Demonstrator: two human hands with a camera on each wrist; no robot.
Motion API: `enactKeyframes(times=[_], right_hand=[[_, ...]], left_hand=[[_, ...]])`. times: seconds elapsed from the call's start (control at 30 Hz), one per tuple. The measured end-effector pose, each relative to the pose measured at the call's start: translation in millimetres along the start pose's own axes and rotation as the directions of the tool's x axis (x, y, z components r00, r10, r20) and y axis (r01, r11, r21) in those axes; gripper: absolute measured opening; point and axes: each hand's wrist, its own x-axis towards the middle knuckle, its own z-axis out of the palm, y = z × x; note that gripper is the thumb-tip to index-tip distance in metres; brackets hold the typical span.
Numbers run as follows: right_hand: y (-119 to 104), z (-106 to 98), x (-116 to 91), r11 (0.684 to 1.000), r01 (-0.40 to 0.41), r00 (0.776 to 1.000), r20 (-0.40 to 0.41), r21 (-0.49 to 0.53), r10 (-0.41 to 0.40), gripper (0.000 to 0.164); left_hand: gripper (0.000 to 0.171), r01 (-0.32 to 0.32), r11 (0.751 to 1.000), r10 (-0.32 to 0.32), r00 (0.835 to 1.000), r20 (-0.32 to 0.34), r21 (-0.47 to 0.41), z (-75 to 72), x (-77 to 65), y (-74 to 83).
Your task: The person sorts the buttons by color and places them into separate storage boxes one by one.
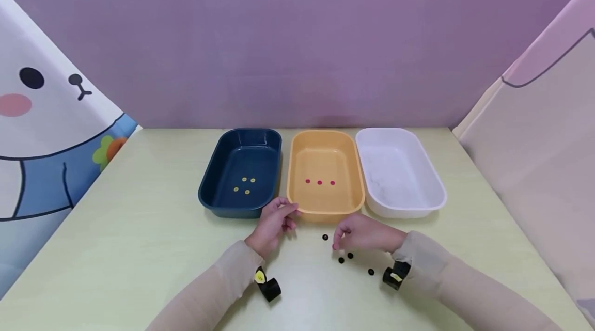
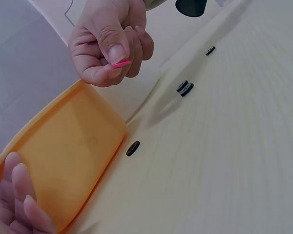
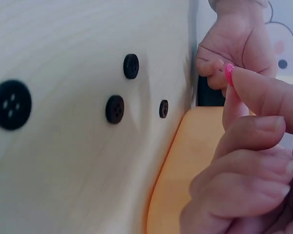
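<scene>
Between thumb and forefinger, my right hand (image 1: 364, 233) pinches a pink button (image 2: 121, 64) just in front of the orange tray (image 1: 325, 213). My left hand (image 1: 274, 222) grips that tray's near left corner, thumb at the rim and fingers against the outer wall. Three red-pink buttons (image 1: 319, 183) lie in a row inside this tray. On the table, below and around the right hand, several black buttons are scattered; one black button (image 3: 11, 105) shows its four holes in the right wrist view, and another black button (image 2: 133, 148) lies nearest the tray.
Left of the orange tray stands a dark blue tray (image 1: 216, 208) with several yellow buttons (image 1: 244, 179) in it. A white tray (image 1: 395, 176) stands to the right. Behind the pale table (image 1: 139, 238) hangs a purple cloth (image 1: 297, 47).
</scene>
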Motion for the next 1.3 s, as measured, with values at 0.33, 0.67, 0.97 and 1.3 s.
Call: enactKeyframes(times=[0.33,0.67,0.97,1.3], right_hand=[[-5.2,-15.0,-4.9,1.000,0.019,1.000,-0.008,0.000,-0.019,0.007],[-15.5,-45.0,4.9,0.993,-0.100,0.994,-0.040,0.063,0.103,0.012],[-21.4,-61.7,19.1,0.992,-0.127,0.990,-0.066,0.003,0.127,0.011],[-26.6,-74.9,39.3,0.990,-0.141,0.985,-0.102,-0.012,0.139,0.008]], left_hand=[[0.013,0.010,1.000,-0.010,1.000,0.003,-0.014,1.4,0.4,1.9],[0.012,0.009,1.000,-0.009,1.000,-0.009,-0.002,1.5,0.3,3.3],[0.011,0.007,1.000,-0.007,1.000,-0.009,-0.001,2.2,0.1,2.2],[0.011,0.021,1.000,-0.021,0.999,-0.027,0.001,3.1,-0.5,3.0]])
